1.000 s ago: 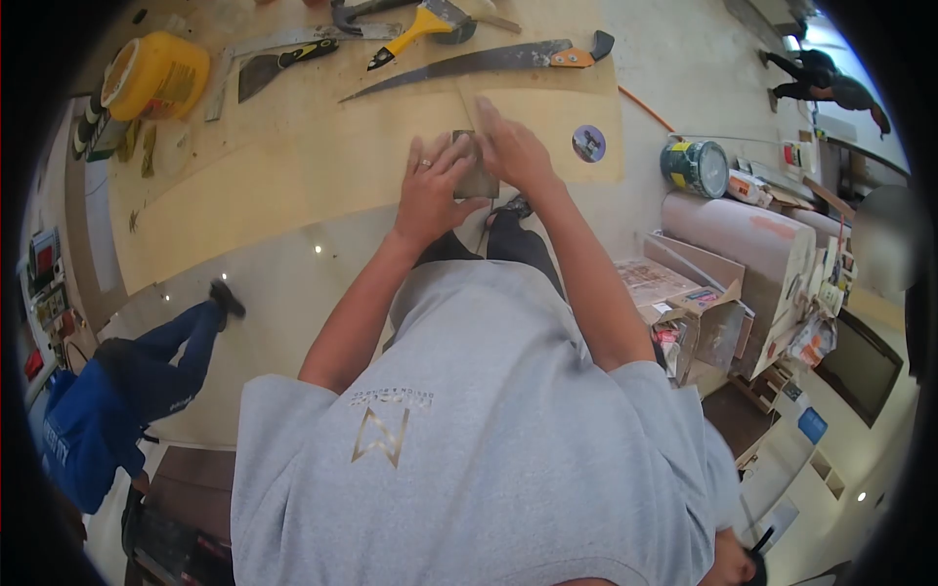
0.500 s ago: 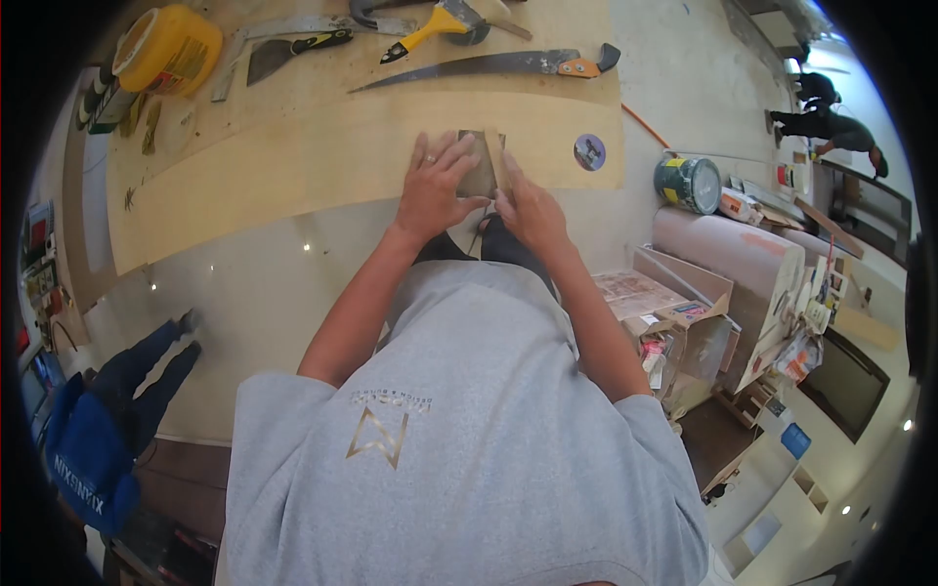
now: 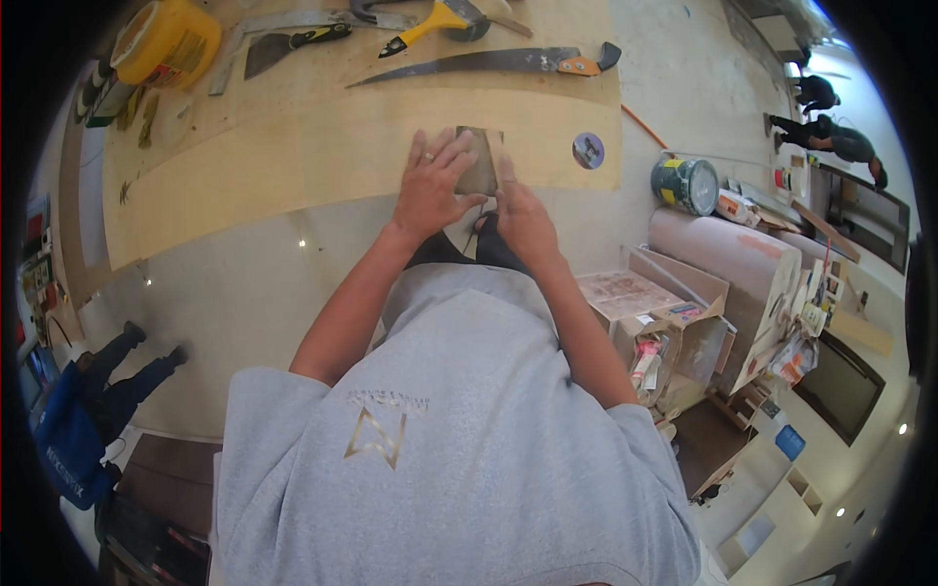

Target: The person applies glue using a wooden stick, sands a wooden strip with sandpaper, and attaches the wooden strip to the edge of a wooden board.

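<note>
A small dark grey-brown sheet [image 3: 479, 164], perhaps sandpaper, lies at the near edge of a pale wooden board [image 3: 322, 146]. My left hand [image 3: 432, 186] rests over its left side, fingers spread flat and the thumb along the lower edge. At the sheet's right edge is my right hand [image 3: 524, 217]: the index finger runs straight up along that edge, the thumb is at the lower corner and the other fingers are curled. Beyond my hands lie a handsaw [image 3: 479, 65] with an orange-and-black handle, a yellow-handled brush [image 3: 435, 26] and a putty knife [image 3: 283, 49].
A yellow tub [image 3: 171, 44] stands at the board's far left. A round sticker [image 3: 588, 150] is at its right end. On the floor to my right are a paint bucket [image 3: 687, 186], a large roll [image 3: 728, 244] and an open carton [image 3: 684, 337]. Other people are at both sides.
A light strip upright at the sheet's right edge no longer shows. My right hand's fingers have curled, leaving the index finger straight. The person at left has shifted.
</note>
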Demonstrator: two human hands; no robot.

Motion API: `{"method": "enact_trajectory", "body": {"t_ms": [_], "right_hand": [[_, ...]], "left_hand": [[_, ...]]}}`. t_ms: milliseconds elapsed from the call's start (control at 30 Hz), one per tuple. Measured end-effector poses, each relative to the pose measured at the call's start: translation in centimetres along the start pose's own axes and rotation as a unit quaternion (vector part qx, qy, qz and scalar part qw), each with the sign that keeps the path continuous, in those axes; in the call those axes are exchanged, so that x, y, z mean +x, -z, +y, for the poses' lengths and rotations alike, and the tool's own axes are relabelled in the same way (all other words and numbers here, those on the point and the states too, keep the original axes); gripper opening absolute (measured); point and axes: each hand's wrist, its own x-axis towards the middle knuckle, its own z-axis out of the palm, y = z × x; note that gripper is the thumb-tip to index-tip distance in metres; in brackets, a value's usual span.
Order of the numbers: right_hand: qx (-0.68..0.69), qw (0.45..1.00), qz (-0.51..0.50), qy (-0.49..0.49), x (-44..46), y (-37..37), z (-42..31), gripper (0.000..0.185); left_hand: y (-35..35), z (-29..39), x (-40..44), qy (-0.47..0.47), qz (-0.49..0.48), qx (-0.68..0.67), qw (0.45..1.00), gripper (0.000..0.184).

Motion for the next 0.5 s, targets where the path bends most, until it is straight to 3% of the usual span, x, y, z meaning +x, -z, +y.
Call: {"method": "enact_trajectory", "body": {"t_ms": [267, 500], "right_hand": [[-0.065, 0.998, -0.021, 0.012, -4.8, 0.6, 1.0, 0.085], [-0.096, 0.995, -0.009, -0.015, -0.2, 0.2, -0.6, 0.087]], "left_hand": [[0.1, -0.1, 0.0, -0.005, -0.003, -0.003, 1.000, 0.069], [0.1, 0.1, 0.0, 0.002, -0.010, 0.005, 1.000, 0.069]]}}
